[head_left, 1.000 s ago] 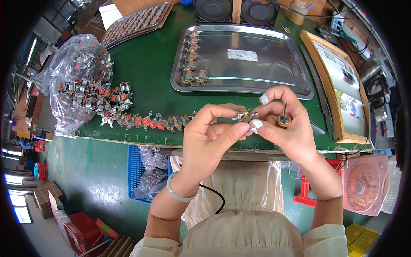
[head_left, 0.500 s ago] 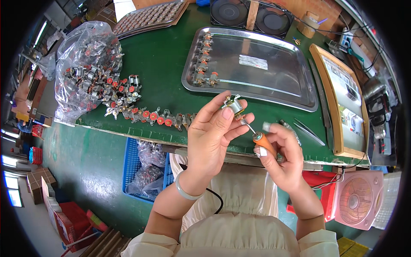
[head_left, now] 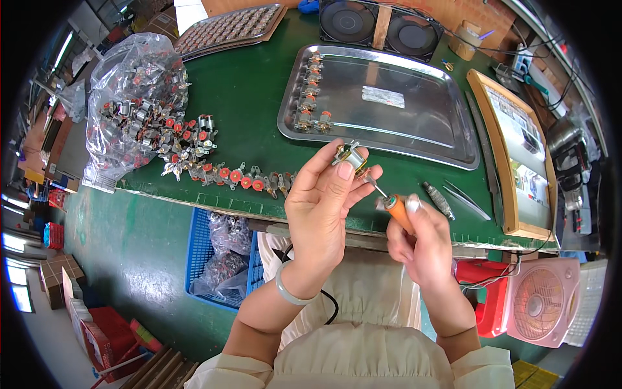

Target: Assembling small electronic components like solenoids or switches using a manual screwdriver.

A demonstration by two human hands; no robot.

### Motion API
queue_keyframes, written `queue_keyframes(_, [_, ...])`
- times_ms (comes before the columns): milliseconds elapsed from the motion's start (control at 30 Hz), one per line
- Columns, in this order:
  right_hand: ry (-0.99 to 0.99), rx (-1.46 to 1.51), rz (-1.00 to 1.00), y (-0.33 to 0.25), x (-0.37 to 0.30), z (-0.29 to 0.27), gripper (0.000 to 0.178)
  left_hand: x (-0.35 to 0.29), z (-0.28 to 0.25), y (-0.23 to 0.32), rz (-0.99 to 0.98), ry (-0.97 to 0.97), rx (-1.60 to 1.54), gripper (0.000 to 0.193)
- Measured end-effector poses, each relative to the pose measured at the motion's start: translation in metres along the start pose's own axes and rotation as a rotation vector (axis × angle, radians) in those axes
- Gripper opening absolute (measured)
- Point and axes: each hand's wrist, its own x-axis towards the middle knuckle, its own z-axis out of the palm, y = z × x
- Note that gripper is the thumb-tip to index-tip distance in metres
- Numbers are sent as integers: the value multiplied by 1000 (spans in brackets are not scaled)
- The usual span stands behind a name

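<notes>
My left hand is closed around a small metal component with silver lugs and a cylindrical body, held up over the table's front edge. In my right hand is a screwdriver with an orange handle. Its shaft points up and left, and the tip meets the lower end of the component near my left fingertips. Behind my hands lies a steel tray with a column of similar components along its left side. More components with red discs lie in a row left of my left hand.
A clear plastic bag spills components at the left. Tweezers and a grey knurled tool lie on the right, beside a wooden frame. Black fans and a full tray stand behind. Below is a blue crate.
My right hand has turned around the screwdriver handle; the fingers have shifted and the thumb now lies over the top. The component stays in my left hand, with the tip against it.
</notes>
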Motion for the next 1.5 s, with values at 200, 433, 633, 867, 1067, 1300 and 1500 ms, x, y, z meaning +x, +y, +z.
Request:
queue_keyframes(200, [-147, 362, 247, 3, 0, -3, 43, -1, -1, 1, 84, -9, -9, 35])
queue_keyframes(433, [205, -621, -815, 24, 5, 11, 22, -4, 0, 0, 115, -8, -34, 35])
queue_keyframes(633, [28, 35, 8, 2, 5, 5, 35, -2, -2, 1, 166, -5, 31, 36])
queue_keyframes(867, [-12, -36, -59, 1, -2, 13, 42, 0, -4, 3, 166, -7, 62, 37])
queue_keyframes(1067, [-34, -3, -66, 2, -6, 11, 42, 2, -6, 8, 170, -63, 90, 37])
queue_keyframes(1300, [-9, -15, -90, 4, -8, 12, 41, 3, -7, 11, 118, -81, 86, 34])
queue_keyframes(1500, [-7, -20, -121, 7, -9, 9, 38, 3, -8, 13, 100, -80, 79, 34])
